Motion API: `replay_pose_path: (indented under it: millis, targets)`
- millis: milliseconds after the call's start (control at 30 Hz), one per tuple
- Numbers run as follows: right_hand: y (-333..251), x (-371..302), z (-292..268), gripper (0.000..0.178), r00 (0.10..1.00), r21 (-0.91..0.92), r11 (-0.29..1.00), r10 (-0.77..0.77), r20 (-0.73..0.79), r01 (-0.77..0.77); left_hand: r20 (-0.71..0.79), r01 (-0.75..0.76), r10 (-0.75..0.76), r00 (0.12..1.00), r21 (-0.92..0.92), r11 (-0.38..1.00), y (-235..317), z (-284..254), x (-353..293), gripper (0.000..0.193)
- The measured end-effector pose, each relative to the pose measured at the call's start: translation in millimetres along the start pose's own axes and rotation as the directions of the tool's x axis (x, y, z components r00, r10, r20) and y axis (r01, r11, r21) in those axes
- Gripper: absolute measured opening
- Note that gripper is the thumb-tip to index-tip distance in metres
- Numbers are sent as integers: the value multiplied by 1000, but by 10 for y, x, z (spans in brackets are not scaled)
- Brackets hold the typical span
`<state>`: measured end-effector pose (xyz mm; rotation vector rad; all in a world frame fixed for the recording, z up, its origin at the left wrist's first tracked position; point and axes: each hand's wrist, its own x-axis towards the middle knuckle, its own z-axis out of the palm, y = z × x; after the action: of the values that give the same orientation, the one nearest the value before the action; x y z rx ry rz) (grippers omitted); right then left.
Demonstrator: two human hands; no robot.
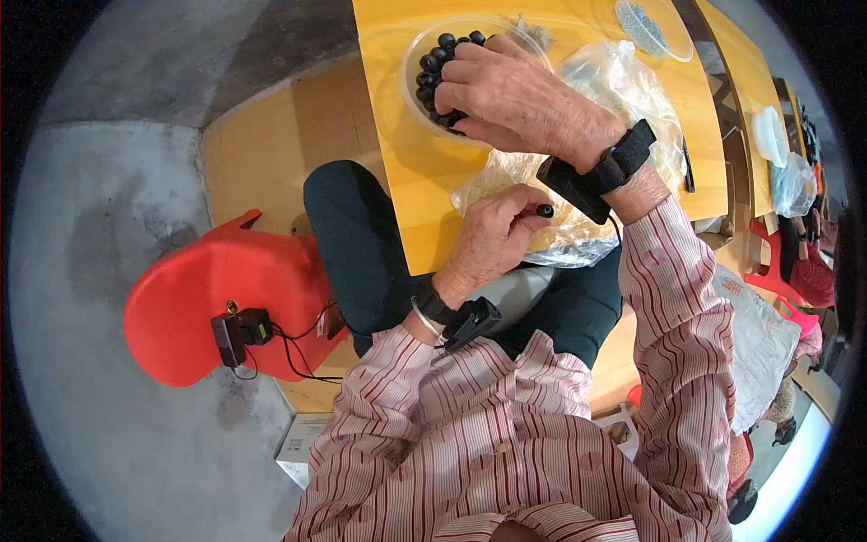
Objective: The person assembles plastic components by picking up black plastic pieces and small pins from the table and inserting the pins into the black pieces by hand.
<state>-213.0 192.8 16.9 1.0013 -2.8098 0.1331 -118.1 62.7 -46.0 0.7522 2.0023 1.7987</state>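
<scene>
One bead [545, 210] — between left fingers [526, 196]

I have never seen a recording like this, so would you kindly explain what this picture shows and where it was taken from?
There is no machine working here, only a person's two bare hands. The picture comes from a wide fisheye camera worn on the head, looking down, so straight edges bend. The left hand pinches a small black piece. The right hand reaches into a clear round tub of black beads; whether it grips any is hidden. On the yellow table also lies crumpled clear plastic, and a second tub of small bluish pieces stands at the picture's upper right. A black strap with a small device sits on each wrist.
</scene>
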Motion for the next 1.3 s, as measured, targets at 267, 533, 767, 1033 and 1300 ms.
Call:
replay_pose_path:
  millis: [267,533,767,1033,1300]
  targets:
    - [19,30,-24,13,999,-4,1000,-19,39,20,5,-6,5,1000,29,1000,9,7,8,19]
    - [6,29,-64,15,993,51,999,-9,120,2,3,9,-9,1000,25,1000,0,-13,-4,19]
    - [27,4,3,10,999,-12,999,-33,21,33,8,8,-8,1000,39,999,-19,6,-6,20]
    - [-2,10,39,9,996,-49,996,-79,-45,77,3,8,-7,1000,-7,1000,2,5,8,18]
    - [100,-40,-24,6,999,12,1000,-12,-45,13,-8,-14,15,1000,20,1000,18,-15,-4,16]
